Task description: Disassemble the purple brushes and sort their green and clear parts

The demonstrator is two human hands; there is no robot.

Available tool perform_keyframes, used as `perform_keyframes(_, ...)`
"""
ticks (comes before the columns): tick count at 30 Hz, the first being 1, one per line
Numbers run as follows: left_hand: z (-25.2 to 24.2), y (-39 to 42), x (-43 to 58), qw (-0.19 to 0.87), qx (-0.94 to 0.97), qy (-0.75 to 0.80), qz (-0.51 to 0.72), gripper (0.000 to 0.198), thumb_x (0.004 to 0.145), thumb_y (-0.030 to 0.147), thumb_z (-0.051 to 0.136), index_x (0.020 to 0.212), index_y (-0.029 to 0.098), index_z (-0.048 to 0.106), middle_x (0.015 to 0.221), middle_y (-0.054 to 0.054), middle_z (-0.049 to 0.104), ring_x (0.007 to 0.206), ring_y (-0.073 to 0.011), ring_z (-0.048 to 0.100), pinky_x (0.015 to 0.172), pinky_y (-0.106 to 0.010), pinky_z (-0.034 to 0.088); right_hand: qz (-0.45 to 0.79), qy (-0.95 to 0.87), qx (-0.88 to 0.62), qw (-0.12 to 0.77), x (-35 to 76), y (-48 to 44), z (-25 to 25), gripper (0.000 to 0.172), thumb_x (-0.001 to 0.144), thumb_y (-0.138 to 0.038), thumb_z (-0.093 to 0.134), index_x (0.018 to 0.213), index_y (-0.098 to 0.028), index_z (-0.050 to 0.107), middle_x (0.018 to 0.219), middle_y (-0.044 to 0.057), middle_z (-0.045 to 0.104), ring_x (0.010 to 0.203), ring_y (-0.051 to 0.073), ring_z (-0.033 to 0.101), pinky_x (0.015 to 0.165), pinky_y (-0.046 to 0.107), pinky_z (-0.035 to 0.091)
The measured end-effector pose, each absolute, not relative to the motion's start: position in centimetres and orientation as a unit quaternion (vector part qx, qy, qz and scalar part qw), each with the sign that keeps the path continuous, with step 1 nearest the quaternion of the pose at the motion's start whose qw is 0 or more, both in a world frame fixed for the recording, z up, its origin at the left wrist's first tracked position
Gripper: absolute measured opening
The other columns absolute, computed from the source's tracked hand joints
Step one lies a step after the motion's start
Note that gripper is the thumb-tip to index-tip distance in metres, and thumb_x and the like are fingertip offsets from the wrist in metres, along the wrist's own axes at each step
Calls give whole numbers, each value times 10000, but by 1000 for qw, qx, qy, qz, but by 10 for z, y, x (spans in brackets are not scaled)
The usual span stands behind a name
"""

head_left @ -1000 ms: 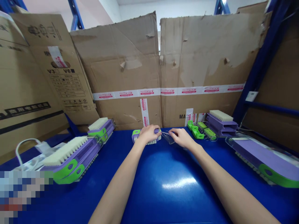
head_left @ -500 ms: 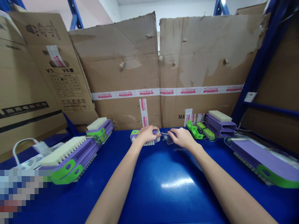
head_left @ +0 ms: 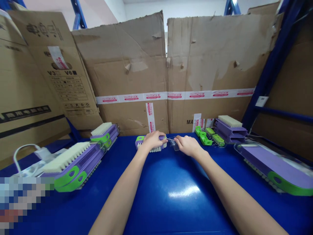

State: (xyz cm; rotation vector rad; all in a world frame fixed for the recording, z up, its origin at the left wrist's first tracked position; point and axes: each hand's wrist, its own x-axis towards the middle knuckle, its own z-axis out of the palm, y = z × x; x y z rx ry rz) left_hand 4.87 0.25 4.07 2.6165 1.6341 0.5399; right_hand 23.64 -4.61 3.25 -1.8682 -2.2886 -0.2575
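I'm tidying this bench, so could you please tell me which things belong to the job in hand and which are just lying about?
In use: left hand gripping the purple brush; right hand holding the clear plastic piece.
Lying about: brush stacks at left; green parts; purple stack; packed brushes at right; cardboard boxes.

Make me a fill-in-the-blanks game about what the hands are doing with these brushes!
1. The left hand grips a brush that is purple and ____.
2. The right hand pinches a ____ plastic piece next to that brush.
3. Both arms reach across a shiny ____ table.
4. Behind the hands stand big torn ____ boxes.

Missing words: green; clear; blue; cardboard
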Motion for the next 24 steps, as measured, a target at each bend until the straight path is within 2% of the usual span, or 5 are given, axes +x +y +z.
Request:
perform_keyframes(6, 41, 2, 45, -5, 831, 535, 151, 401, 756, 606, 508, 1049, 373, 650, 1061, 13, 675, 978, -231, 617, 803, -312, 451, -101, -774, -620, 86, 235, -47, 30, 435, 958, -397, 189, 1118, -231, 558, 924, 100, 692, 828, 237, 664, 680, 292, 415)
perform_keyframes(12, 40, -1, 48, -37, 837, 520, 168, 382, 773, 591, 507, 1037, 358, 656, 1042, 11, 670, 959, -210, 614, 798, -283, 446, -131, -781, -602, 102, 245, -45, 31, 463, 951, -405, 209, 946, -230, 638, 876, 81, 698, 795, 205, 658, 658, 262, 386)
perform_keyframes(16, 39, -3, 50, -63, 835, 518, 174, 393, 793, 581, 499, 1046, 323, 653, 1020, -12, 666, 947, -206, 605, 807, -286, 432, -134, -771, -609, 128, 255, -43, 31, 464, 941, -416, 242, 898, -223, 662, 859, 78, 702, 786, 196, 652, 643, 254, 375)
perform_keyframes(20, 36, -2, 51, -114, 847, 483, 189, 349, 843, 489, 492, 1054, 251, 636, 976, -45, 657, 981, -224, 570, 826, -328, 401, -112, -725, -663, 150, 263, -39, 27, 497, 945, -431, 207, 932, -219, 657, 881, 89, 695, 813, 211, 651, 649, 264, 388)
perform_keyframes(24, 31, -2, 54, -167, 861, 441, 191, 263, 874, 383, 484, 1003, 199, 622, 954, -63, 640, 980, -225, 537, 852, -364, 353, -52, -681, -719, 126, 269, -33, 20, 485, 942, -441, 211, 1031, -214, 630, 970, 120, 675, 892, 242, 640, 689, 296, 420)
